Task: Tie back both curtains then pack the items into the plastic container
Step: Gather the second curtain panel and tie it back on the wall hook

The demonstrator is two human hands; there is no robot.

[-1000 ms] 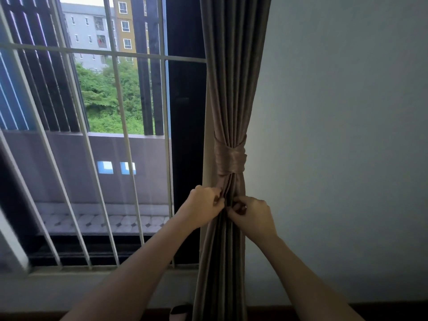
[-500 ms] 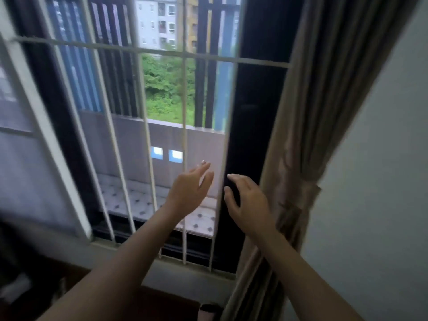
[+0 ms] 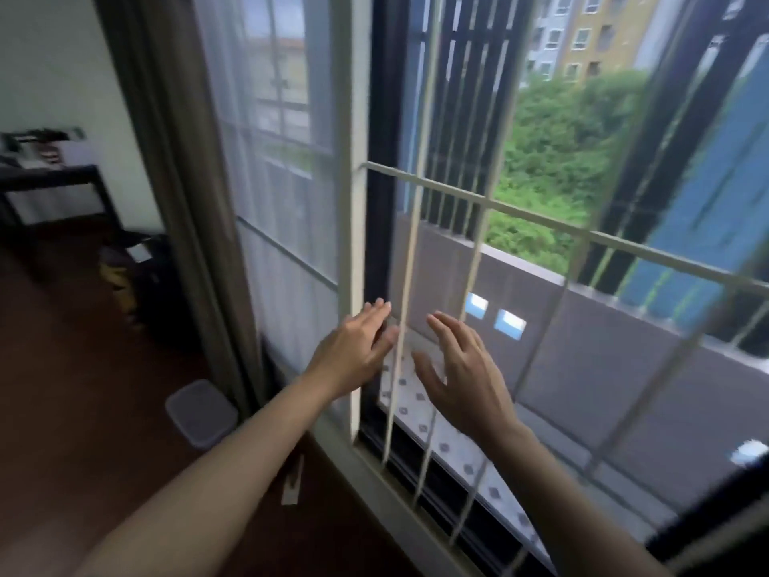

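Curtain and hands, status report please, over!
Left hand open, right hand open, both empty. Brown curtain hangs loose, no tie seen. Plastic container on floor beside it. Nothing seen blocking.

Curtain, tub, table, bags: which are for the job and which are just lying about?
For the job: curtain, hanging untied; tub on the floor; left hand and right hand, both open and empty.

Just lying about: table; bags by the wall; window bars; pale strip on the floor, unclear what.
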